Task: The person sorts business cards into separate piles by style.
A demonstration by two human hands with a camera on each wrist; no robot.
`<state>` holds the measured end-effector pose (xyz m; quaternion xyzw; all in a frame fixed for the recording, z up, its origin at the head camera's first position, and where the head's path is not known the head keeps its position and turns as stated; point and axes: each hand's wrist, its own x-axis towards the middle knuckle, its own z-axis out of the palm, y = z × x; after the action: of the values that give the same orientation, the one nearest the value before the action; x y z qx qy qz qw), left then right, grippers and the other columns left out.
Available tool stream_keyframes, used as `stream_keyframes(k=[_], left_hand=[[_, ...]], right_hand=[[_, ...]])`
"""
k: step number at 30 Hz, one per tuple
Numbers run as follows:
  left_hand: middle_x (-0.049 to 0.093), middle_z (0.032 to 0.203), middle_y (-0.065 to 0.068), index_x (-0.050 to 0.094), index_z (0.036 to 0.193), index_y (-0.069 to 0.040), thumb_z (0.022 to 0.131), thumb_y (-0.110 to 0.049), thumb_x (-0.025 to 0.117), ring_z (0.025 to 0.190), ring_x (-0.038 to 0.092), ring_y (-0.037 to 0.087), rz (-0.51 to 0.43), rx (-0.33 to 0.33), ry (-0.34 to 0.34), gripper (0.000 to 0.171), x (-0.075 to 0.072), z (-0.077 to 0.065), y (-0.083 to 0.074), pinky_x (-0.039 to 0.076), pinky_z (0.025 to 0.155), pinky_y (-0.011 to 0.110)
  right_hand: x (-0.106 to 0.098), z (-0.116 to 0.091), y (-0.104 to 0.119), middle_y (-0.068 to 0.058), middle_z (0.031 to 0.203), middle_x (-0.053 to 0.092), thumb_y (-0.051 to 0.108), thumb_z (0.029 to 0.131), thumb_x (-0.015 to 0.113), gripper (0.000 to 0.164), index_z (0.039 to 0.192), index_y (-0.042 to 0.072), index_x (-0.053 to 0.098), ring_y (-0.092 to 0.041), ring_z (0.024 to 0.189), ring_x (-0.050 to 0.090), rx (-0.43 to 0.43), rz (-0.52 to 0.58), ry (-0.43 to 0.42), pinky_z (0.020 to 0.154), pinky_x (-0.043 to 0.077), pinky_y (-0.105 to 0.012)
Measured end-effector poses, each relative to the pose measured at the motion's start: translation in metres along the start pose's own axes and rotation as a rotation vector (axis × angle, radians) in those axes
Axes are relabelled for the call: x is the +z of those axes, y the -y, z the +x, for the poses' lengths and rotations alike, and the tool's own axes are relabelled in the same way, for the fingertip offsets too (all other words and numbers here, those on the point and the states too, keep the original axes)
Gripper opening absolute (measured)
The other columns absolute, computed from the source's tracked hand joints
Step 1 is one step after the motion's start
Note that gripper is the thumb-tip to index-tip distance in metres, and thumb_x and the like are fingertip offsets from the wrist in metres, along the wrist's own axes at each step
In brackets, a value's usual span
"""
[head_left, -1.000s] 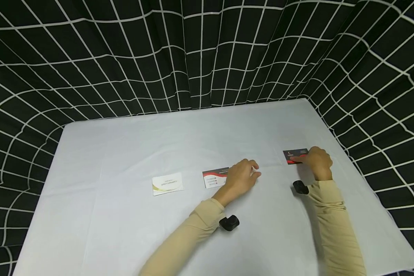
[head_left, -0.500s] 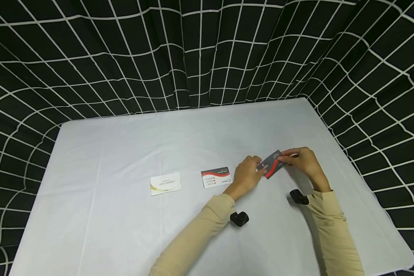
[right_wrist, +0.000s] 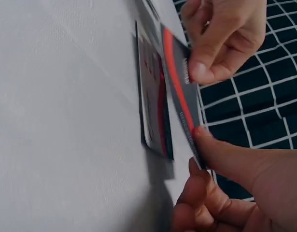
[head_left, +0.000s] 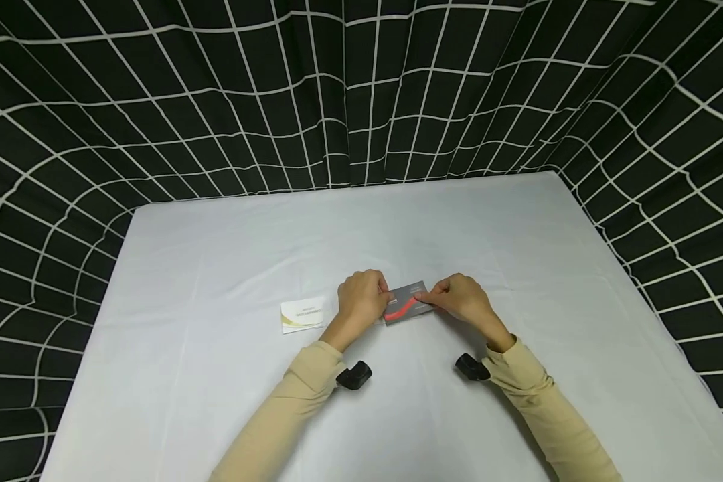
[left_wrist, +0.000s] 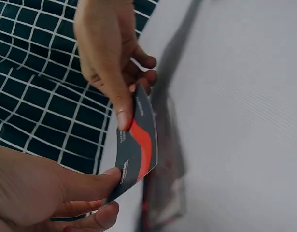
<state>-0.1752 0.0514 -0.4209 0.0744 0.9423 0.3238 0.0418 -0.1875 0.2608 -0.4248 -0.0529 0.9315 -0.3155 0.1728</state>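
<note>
A dark grey business card [head_left: 407, 302] with a red wavy stripe is held between both hands, just above the table. The left hand [head_left: 359, 298] pinches one end, its thumb on the printed face; the right hand [head_left: 465, 302] pinches the other end the same way. In the left wrist view the card bows slightly. Beneath it, a white business card [right_wrist: 152, 92] with a red and dark band lies on the cloth, as the right wrist view shows. In the head view that lower card is mostly hidden by the left hand and the held card.
To the left of the hands lies a white business card [head_left: 302, 313] with a gold curve, seemingly on top of another. A white cloth covers the table [head_left: 229, 254]. Black curtains [head_left: 289, 87] with a white grid hang behind and at the sides.
The right hand picked the dark card up from the table's right side and moved it left. The left hand took its other end, and both carried it over the white-and-red card.
</note>
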Motion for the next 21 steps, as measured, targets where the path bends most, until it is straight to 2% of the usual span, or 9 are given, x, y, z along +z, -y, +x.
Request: stream_keyframes(k=[4,9,15,21], left_hand=[[0.065,0.064,0.0,0.068,0.072,-0.009,0.083,-0.017,0.078,0.054,0.054,0.013,0.007,0.015,0.001,0.017,0.007,-0.002,0.006,0.043,0.053,0.03],[0.067,0.068,0.001,0.066,0.067,-0.012,0.08,-0.016,0.081,0.062,0.061,0.018,0.055,-0.015,-0.03,0.02,0.014,-0.002,0.007,0.045,0.056,0.034],[0.067,0.072,0.002,0.066,0.067,-0.012,0.079,-0.017,0.081,0.066,0.063,0.02,0.089,-0.014,-0.025,0.019,0.025,-0.001,0.008,0.045,0.056,0.033],[0.059,0.07,0.003,0.068,0.07,-0.01,0.078,-0.017,0.082,0.06,0.06,0.019,0.156,0.019,-0.062,0.017,0.029,0.004,0.008,0.044,0.05,0.03]], right_hand=[[0.01,0.001,-0.002,0.008,0.055,0.051,0.045,0.084,0.074,0.036,0.072,0.011,0.075,-0.01,0.054,0.038,0.044,-0.029,-0.022,0.049,0.026,-0.023],[0.019,0.0,-0.006,0.009,0.051,0.047,0.047,0.083,0.074,0.037,0.068,0.014,0.074,-0.008,0.05,0.032,0.059,-0.042,-0.023,0.047,0.022,-0.022],[0.023,-0.007,-0.008,0.009,0.048,0.046,0.048,0.079,0.078,0.039,0.058,0.017,0.068,-0.009,0.048,0.034,0.074,-0.11,-0.09,0.044,0.021,-0.022],[0.025,-0.009,-0.006,0.01,0.046,0.039,0.048,0.08,0.077,0.045,0.052,0.018,0.059,-0.009,0.047,0.034,0.048,-0.11,-0.14,0.044,0.02,-0.022]])
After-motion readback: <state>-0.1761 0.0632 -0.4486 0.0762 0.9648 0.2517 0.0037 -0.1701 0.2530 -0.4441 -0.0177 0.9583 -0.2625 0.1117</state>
